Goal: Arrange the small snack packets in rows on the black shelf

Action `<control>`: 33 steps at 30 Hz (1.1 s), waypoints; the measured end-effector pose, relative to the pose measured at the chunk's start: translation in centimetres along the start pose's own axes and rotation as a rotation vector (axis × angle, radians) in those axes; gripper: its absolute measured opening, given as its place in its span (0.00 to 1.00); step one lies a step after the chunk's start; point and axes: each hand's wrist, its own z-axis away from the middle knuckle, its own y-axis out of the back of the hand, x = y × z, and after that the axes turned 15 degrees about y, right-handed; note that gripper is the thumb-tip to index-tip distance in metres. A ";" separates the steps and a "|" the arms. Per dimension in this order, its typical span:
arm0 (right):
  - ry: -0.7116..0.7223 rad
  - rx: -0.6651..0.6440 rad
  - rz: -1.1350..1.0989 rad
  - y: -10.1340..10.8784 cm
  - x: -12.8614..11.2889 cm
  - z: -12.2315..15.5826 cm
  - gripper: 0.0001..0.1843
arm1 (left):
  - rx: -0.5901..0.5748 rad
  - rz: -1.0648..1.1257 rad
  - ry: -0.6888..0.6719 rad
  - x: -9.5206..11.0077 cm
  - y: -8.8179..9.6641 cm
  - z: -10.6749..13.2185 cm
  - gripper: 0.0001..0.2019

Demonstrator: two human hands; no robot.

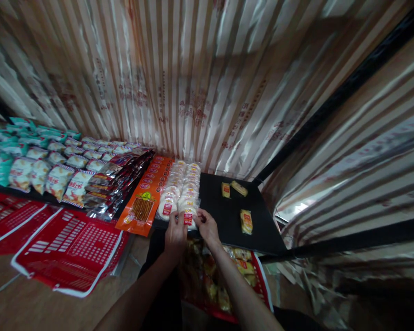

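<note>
My left hand (pixel 175 232) and my right hand (pixel 207 226) pinch opposite sides of a clear-wrapped white rice cracker packet (pixel 187 217) with a red label. It lies at the front end of two rows of like white packets (pixel 182 181) on the black shelf (pixel 221 220). Just left of these rows lies a flat orange snack bag (pixel 145 197) with brown sticks printed on it. Three small yellow wrapped snacks (pixel 246 221) rest on the shelf to the right of my hands. The contact of my fingertips with the packet is partly hidden.
Below my forearms stands a red basket (pixel 267 294) of yellow wrapped snacks. Red baskets (pixel 72 243) with white handles stand at the left. Dark shiny packs (pixel 124 184), white bags (pixel 77 186) and green bags (pixel 2 168) fill the left shelf. A striped plastic sheet (pixel 193 82) hangs behind.
</note>
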 end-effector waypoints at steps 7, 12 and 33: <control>0.075 -0.014 0.166 -0.3 -1.1 1.6 0.28 | 0.055 0.073 -0.023 -0.1 -0.9 -0.4 0.16; 0.129 -0.040 0.361 -0.7 -0.6 1.7 0.29 | 0.043 0.066 -0.002 0.1 -1.2 -0.9 0.15; 0.169 0.067 0.312 -0.3 -0.6 3.0 0.28 | 0.020 0.178 -0.057 0.1 -1.6 0.5 0.16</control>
